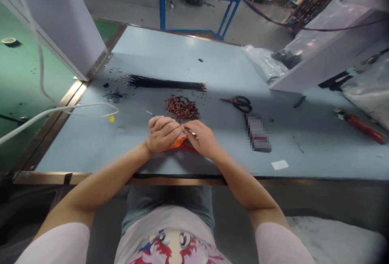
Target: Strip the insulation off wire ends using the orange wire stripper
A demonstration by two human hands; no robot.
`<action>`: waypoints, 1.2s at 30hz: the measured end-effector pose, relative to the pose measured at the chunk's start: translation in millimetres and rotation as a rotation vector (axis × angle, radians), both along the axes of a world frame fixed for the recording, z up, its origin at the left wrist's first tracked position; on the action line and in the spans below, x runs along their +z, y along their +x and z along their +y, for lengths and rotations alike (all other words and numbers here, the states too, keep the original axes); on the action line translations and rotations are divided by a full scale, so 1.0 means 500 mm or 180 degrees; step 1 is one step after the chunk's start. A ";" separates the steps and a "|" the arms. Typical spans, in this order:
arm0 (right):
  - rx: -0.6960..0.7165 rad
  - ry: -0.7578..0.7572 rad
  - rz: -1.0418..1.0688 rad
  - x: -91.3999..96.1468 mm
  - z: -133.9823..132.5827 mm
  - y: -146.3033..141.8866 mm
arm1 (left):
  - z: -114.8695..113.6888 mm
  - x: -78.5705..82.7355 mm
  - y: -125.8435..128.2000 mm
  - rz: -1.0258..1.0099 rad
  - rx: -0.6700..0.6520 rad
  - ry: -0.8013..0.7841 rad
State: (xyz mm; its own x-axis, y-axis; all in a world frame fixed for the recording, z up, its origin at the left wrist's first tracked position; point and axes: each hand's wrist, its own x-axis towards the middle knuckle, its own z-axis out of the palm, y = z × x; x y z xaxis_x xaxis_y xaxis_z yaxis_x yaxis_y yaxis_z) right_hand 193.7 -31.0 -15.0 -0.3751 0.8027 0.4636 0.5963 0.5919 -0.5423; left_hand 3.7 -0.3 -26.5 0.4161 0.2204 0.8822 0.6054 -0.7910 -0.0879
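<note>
My left hand [164, 133] is closed around a thin wire, whose blue-tipped end [149, 113] sticks out past the knuckles on the left. Right against it, my right hand [202, 137] pinches its thumb and fingers together; what lies between them is too small to make out. Beneath both hands is an orange and red tool [178, 142], mostly covered, so its kind is hidden. Just beyond the hands lies a pile of small copper-brown pieces [182, 107]. A bundle of black wires [168, 83] with stripped or tipped ends stretches behind that pile.
Scissors [241, 103] and a blurred-out phone-shaped object [258, 132] lie to the right. Red-handled pliers [364, 128] rest farther right, near a white paper slip [280, 165]. Small blue-tipped bits [114, 95] and a white cable [54, 110] are on the left. Upright panels [69, 25] flank the table.
</note>
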 end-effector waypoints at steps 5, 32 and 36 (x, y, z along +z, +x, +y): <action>-0.0349 0.0260 -0.0616 -0.019 0.016 0.000 | 0.006 -0.025 0.015 0.0175 0.0182 -0.0242; 0.0104 -0.0078 -0.1432 -0.030 -0.003 -0.050 | 0.147 -0.061 -0.134 -0.0107 0.2511 -0.2380; 0.0072 -0.0077 -0.1688 -0.033 -0.005 -0.058 | 0.157 -0.060 -0.131 0.0093 0.2544 -0.2468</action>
State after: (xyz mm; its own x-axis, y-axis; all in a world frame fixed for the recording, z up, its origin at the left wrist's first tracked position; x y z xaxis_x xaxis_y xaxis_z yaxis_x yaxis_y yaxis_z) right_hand 164.9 -33.4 -31.3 -0.5703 0.7998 0.1871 0.7795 0.5988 -0.1836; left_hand -61.6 78.0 -56.5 -0.0733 0.9214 0.3817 0.9709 -0.0215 0.2384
